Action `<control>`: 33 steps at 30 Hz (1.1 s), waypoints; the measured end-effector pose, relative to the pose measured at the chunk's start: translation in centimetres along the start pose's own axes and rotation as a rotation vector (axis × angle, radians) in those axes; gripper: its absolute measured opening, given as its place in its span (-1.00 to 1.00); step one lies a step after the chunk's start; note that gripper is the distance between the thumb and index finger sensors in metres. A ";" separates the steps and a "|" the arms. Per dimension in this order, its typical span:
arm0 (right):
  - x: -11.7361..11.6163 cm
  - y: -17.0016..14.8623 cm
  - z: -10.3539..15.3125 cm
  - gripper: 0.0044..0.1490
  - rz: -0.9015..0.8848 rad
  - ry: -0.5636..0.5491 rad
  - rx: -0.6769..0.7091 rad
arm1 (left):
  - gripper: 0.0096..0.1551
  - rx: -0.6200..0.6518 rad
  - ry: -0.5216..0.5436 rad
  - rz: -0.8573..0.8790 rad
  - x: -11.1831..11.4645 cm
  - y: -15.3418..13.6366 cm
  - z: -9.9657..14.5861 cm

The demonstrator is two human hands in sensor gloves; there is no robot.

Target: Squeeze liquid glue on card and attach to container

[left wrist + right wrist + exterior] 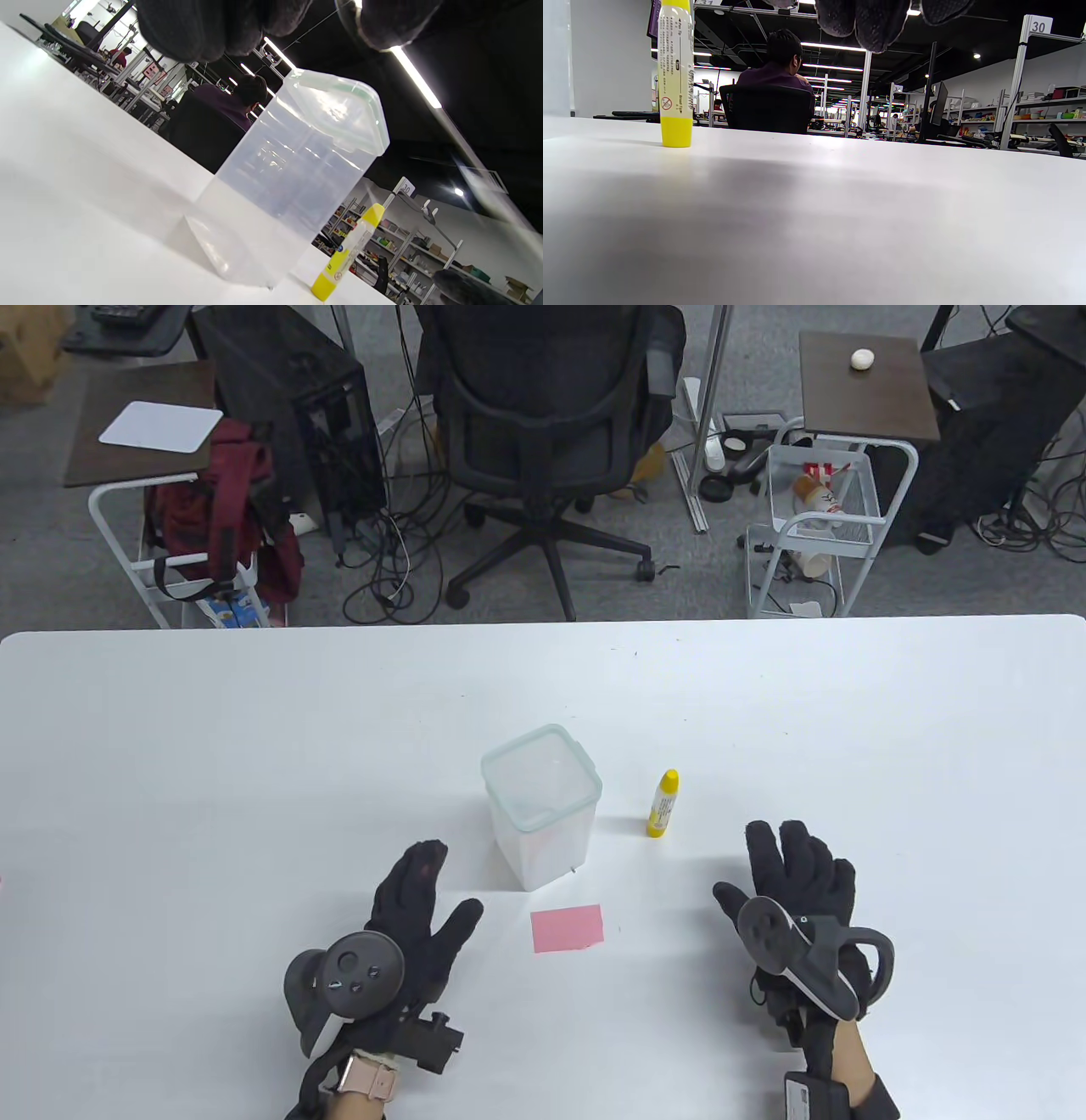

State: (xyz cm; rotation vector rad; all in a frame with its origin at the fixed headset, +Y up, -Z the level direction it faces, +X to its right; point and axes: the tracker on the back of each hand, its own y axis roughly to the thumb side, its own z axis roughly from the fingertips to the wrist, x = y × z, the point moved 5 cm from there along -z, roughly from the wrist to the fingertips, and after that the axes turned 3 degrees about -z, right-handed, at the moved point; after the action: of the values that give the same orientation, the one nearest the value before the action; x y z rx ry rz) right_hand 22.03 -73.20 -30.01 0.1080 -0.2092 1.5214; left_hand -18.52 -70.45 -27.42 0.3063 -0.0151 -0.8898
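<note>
Nothing has yet been picked up, so the task is judged to be at its very start. In the table view, the left hand is seen at lower centre-left with fingers extended and spread, holding nothing, just left of the container. The right hand is seen at lower right, likewise open and empty, near the glue bottle but apart from it. The translucent container stands upright at the middle of the white table with its lid on. The yellow glue bottle stands upright just to its right. The pink card lies flat in front of the container, between the two hands. For the next move, the glue bottle would probably need to be gripped by the right hand and uncapped, while the card is steadied.
</note>
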 end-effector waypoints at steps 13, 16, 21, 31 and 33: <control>-1.1 1.2 -1.4 0.02 -0.245 0.040 -0.009 | -0.21 -0.002 -0.061 0.000 2.5 -0.3 0.5; -2.0 2.3 -3.1 0.05 -0.341 0.087 -0.025 | -0.22 -0.011 -0.071 0.007 3.0 -0.4 0.4; -4.0 3.6 -5.8 0.14 -0.499 0.175 -0.072 | -0.23 -0.031 -0.079 0.036 3.5 -0.6 0.3; -6.7 4.0 -9.1 0.00 -0.708 0.259 -0.208 | -0.23 -0.061 -0.083 0.053 3.8 -1.3 0.1; -6.9 4.0 -9.3 -0.16 -0.701 0.269 -0.218 | -0.23 -0.063 -0.083 0.052 3.8 -1.3 0.1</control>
State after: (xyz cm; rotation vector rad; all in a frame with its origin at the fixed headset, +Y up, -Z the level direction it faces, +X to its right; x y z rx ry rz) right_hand 18.48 -77.88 -40.75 -0.1831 -0.1021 0.7965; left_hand -17.16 -74.15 -28.16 0.2093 -0.0710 -0.8493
